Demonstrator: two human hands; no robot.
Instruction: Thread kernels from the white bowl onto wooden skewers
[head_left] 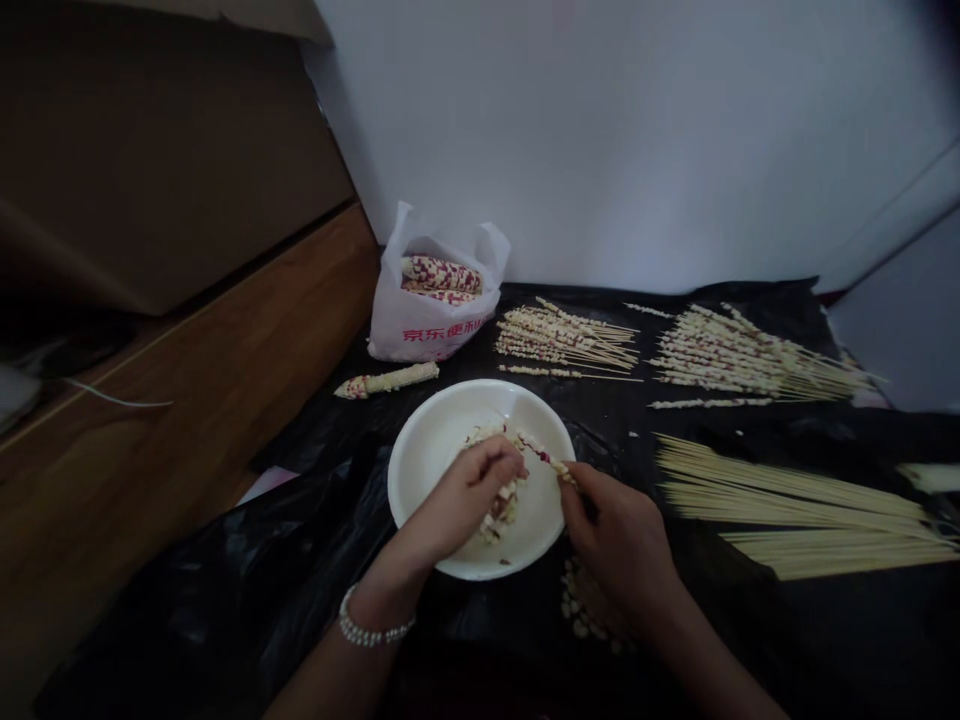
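Note:
A white bowl [417, 456] stands before me with loose corn kernels [496, 522] in it, cream and dark red. Over those kernels my left hand [480, 480] is closed, its fingers curled and pinched; whatever lies between the fingertips is too small to make out. At the bowl's right rim, my right hand [619, 530] is shut on a skewer [534, 446] threaded with kernels. The skewer's tip points up and left over the bowl, and its lower part is hidden by the hand.
Behind the bowl stand a white plastic bag [427, 325] of corn cobs and a partly stripped cob [397, 378]. Two piles of threaded skewers [566, 338] lie farther back. Bare skewers [787, 500] spread at right on black plastic sheeting [300, 560]. More kernels [589, 605] lie near my right wrist.

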